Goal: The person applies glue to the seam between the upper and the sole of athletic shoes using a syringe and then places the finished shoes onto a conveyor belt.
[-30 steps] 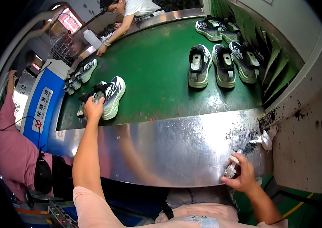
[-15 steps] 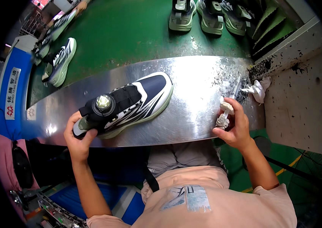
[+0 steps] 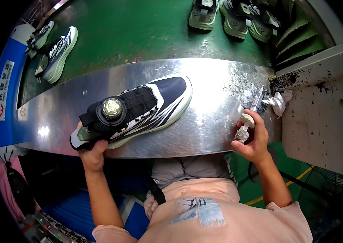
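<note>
A dark navy and white sports shoe (image 3: 169, 96) with a pale green sole lies on the metal work surface, its toe pointing up to the right. A round clear-and-yellowish dial (image 3: 112, 107) sits on its black strap area. My left hand (image 3: 93, 156) grips the shoe's heel, thumb at the near side and the other fingers mostly hidden behind it. In my right hand (image 3: 258, 141) is a clear syringe (image 3: 257, 100) with whitish wrapping around its lower parts, fingers curled about it. Its tip points away from me, near a crumpled white cloth (image 3: 278, 103).
Beyond the metal surface (image 3: 216, 109) runs a green belt (image 3: 131, 32). Several similar shoes (image 3: 204, 16) stand at its far right, and others (image 3: 60, 56) at the left. A stained pale panel (image 3: 321, 105) bounds the right side; a blue machine housing (image 3: 5, 89) the left.
The shoe has shifted slightly right in view, and my left hand sits lower around its heel. The shoes at the left have shifted in view. Another person's hand at the upper left is gone.
</note>
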### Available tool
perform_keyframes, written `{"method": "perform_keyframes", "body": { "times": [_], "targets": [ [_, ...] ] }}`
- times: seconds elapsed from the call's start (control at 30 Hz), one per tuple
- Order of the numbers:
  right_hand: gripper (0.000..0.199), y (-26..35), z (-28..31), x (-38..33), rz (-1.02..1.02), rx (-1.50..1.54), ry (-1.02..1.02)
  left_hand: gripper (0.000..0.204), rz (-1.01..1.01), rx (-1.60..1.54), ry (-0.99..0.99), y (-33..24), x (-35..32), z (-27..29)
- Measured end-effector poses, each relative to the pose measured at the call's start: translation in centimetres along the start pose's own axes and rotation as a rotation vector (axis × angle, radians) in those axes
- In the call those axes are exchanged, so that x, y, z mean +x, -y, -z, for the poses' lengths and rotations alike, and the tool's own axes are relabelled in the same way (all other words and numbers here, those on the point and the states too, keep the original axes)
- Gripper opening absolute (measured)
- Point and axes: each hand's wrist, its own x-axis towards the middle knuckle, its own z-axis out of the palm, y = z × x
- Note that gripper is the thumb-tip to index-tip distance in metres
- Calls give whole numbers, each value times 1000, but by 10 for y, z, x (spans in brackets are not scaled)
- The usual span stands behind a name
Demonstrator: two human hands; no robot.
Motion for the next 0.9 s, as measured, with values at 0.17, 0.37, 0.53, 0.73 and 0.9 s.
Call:
{"method": "perform_keyframes", "body": {
  "times": [0.17, 0.37, 0.53, 0.73, 0.9],
  "targets": [
    [82, 1, -4, 2, 9, 23, -6, 65, -78, 15, -50, 8, -4, 2],
    [87, 9, 0, 2, -82, 119, 25, 70, -329, 441, -171, -15, -9, -18],
    [78, 45, -27, 34, -293, 629, -79, 82, -303, 763, 220, -96, 3, -5],
    [72, 39, -72, 65, -318, 914, -95, 86, -269, 999, 430, -126, 5, -1],
    [73, 44, -85, 66, -296, 898, -54, 70, -535, 1201, 501, -132, 5, -17]
  ]
}}
